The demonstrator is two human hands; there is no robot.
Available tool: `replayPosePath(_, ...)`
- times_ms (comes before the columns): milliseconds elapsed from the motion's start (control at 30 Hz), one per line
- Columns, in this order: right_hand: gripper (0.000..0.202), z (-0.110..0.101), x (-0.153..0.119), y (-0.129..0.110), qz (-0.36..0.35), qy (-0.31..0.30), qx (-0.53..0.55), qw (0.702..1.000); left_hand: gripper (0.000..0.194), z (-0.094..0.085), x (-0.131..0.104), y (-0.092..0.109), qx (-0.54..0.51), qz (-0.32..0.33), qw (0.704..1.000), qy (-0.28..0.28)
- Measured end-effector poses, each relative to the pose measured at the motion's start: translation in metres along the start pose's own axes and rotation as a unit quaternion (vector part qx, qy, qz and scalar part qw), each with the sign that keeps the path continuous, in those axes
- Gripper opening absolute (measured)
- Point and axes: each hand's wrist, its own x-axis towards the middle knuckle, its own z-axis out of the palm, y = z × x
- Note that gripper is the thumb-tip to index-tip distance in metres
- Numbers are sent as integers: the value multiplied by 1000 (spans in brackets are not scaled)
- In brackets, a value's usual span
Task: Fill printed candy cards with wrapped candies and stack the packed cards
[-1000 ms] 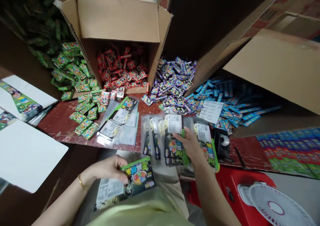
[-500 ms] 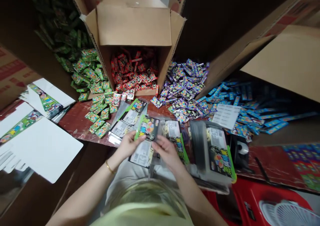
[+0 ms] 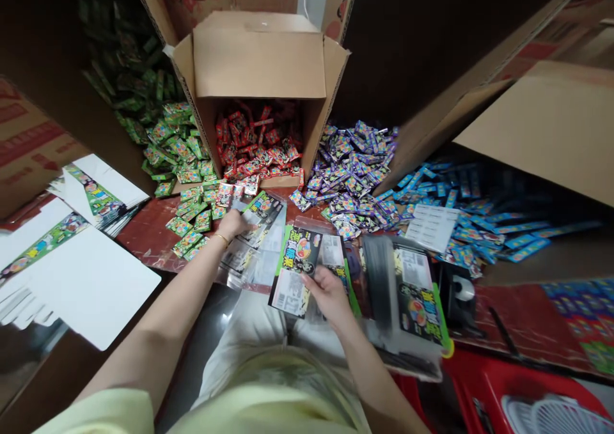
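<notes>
My right hand point(image 3: 330, 293) pinches the lower right edge of a black-and-green printed plastic bag point(image 3: 295, 264), held above my lap. My left hand point(image 3: 233, 224) is curled at the left edge of other printed clear bags point(image 3: 268, 220) on the table, close to the small green packets point(image 3: 185, 226) and a few red packets point(image 3: 224, 195). The back of that hand faces me, so whatever lies under its fingers is hidden. Behind my right hand, another printed bag point(image 3: 333, 248) lies flat.
Red packets point(image 3: 259, 149) fill an open carton point(image 3: 259, 63). Purple packets point(image 3: 357, 165) and blue packets point(image 3: 480, 223) spill from the right. A bag stack point(image 3: 417, 293) and tape dispenser point(image 3: 460, 293) stand right. White cards point(image 3: 105, 280) lie left; a red stool point(image 3: 499, 383) is lower right.
My left hand has let go of the printed bag and moved left and forward to the table. My right hand keeps the bag, which now hangs more upright and fully in sight.
</notes>
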Motion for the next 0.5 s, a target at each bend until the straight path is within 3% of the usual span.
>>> replayPosePath(133, 35, -11, 5, -4, 19, 21, 12, 1000, 44, -18, 9, -7, 7, -7, 1000, 13)
replayPosePath(267, 34, -19, 8, -10, 30, 8, 15, 999, 36, -32, 1, -6, -33, 2, 999, 13)
replayPosePath(367, 31, -23, 16, -27, 9, -23, -3, 1000, 33, -42, -16, -1, -98, 30, 994, -44)
replayPosePath(500, 27, -23, 38, -62, -48, -19, -30, 998, 44, -55, -45, 1, -179, 54, 974, -127)
